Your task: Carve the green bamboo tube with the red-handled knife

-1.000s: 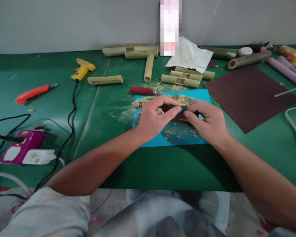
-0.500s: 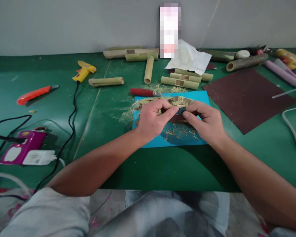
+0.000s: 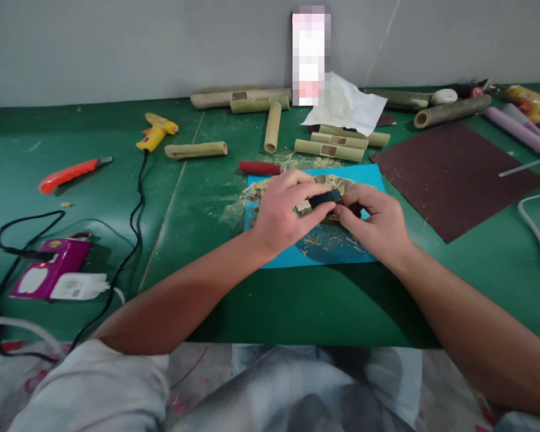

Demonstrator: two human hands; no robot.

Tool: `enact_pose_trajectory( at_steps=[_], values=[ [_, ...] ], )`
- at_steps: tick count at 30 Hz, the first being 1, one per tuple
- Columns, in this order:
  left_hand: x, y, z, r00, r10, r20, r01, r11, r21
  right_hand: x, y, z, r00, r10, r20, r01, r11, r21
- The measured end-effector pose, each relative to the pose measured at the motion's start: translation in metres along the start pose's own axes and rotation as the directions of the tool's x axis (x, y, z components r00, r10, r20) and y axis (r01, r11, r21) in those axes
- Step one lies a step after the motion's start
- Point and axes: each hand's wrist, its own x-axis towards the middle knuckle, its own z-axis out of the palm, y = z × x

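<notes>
Above the blue mat [image 3: 276,259], my left hand [image 3: 276,210] closes its thumb and fingers around a small dark strip [image 3: 324,198] that looks like folded sandpaper. My right hand [image 3: 380,216] pinches the strip's right end between thumb and curled fingers. A brownish part under the strip is mostly hidden by the fingers. Bamboo shavings and scraps [image 3: 335,180] lie on the mat behind and below both hands. Just behind my left hand is a red-handled knife [image 3: 260,168], its blade mostly covered by that hand.
Cut bamboo tubes [image 3: 328,150] lie behind the mat. A maroon sheet [image 3: 452,180] spreads to the right. On the left are a yellow glue gun [image 3: 155,132], an orange utility knife [image 3: 69,175], a purple power block [image 3: 49,270] and black cables. A blurred phone [image 3: 311,57] leans against the wall.
The dark strip has turned so that more of its long face shows. My left fingers have opened wider around it and cover more of the red-handled knife. The view has shifted slightly.
</notes>
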Motion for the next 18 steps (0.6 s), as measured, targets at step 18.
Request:
enact_pose_trajectory(
  at_steps=[18],
  values=[
    [0.005, 0.006, 0.011, 0.762, -0.630, 0.150, 0.599, 0.597, -0.534, 0.001, -0.011, 0.002, 0.976, 0.210, 0.061, -0.219, 0.923, 0.316]
  ],
)
